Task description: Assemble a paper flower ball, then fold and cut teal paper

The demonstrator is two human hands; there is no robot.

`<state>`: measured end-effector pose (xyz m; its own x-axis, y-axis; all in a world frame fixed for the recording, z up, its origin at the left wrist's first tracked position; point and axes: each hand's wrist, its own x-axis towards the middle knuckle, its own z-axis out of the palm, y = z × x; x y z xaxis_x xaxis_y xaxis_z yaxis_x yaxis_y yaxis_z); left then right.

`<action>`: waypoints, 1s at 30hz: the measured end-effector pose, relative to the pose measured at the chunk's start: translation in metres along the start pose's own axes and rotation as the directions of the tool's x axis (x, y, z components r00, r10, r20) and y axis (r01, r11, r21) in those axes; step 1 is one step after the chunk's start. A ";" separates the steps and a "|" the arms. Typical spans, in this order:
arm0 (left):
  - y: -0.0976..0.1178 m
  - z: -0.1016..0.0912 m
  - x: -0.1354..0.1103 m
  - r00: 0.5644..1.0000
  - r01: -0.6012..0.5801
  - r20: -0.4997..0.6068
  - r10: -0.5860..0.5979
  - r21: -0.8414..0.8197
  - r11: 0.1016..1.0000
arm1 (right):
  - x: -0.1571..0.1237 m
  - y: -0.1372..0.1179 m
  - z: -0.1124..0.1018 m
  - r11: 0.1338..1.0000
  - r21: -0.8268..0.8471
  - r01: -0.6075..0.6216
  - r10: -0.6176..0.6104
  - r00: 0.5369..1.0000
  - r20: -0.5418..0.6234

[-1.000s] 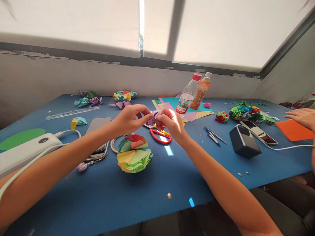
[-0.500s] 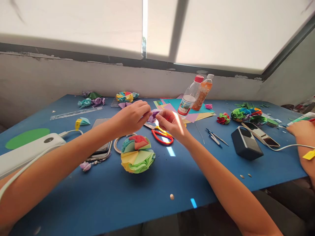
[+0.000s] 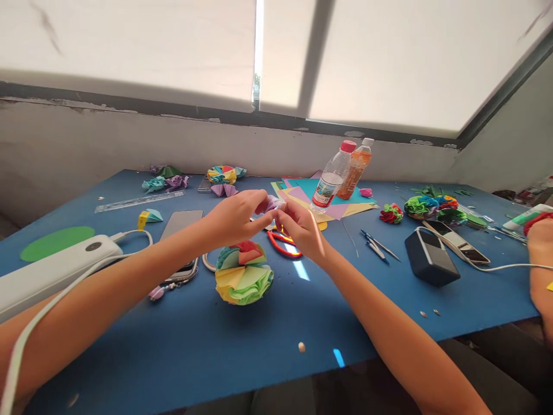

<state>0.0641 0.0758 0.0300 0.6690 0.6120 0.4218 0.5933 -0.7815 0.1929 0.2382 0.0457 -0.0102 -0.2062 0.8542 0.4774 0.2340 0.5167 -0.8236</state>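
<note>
Both hands meet above the table, fingers pinched around a small piece of crumpled purple paper [image 3: 273,203]. My left hand [image 3: 242,216] grips it from the left, thumb and fingertips closed. My right hand [image 3: 302,226] pinches it from the right, and its fingertips touch the left ones. Most of the paper is hidden behind the fingers. Directly beneath lie scissors with red and yellow handles [image 3: 283,249], partly covered by the right hand. Nearer to me sits a round paper flower [image 3: 245,279] in green, yellow, red and teal.
Left are a white power bank [image 3: 64,271], a phone [image 3: 184,219] and a green paper disc [image 3: 56,243]. Two bottles [image 3: 330,181] stand on coloured paper sheets [image 3: 298,199] behind. Pens [image 3: 375,249], a dark box [image 3: 432,259] and another person's hand [image 3: 540,236] are on the right.
My left hand has lowered and turned, bringing its fingertips against the right hand's at the purple paper. The right hand has shifted slightly. The view has tilted a little upward.
</note>
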 end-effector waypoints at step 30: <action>-0.015 -0.021 0.002 0.977 0.147 0.200 -0.075 -0.374 0.916 | -0.001 -0.008 0.005 0.983 -0.144 0.110 -0.134 0.976 -0.170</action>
<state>0.0475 0.0864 0.0469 0.6984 0.6809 0.2203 0.4742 -0.6708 0.5702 0.2323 0.0403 -0.0057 -0.0712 0.7746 0.6284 0.3441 0.6104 -0.7134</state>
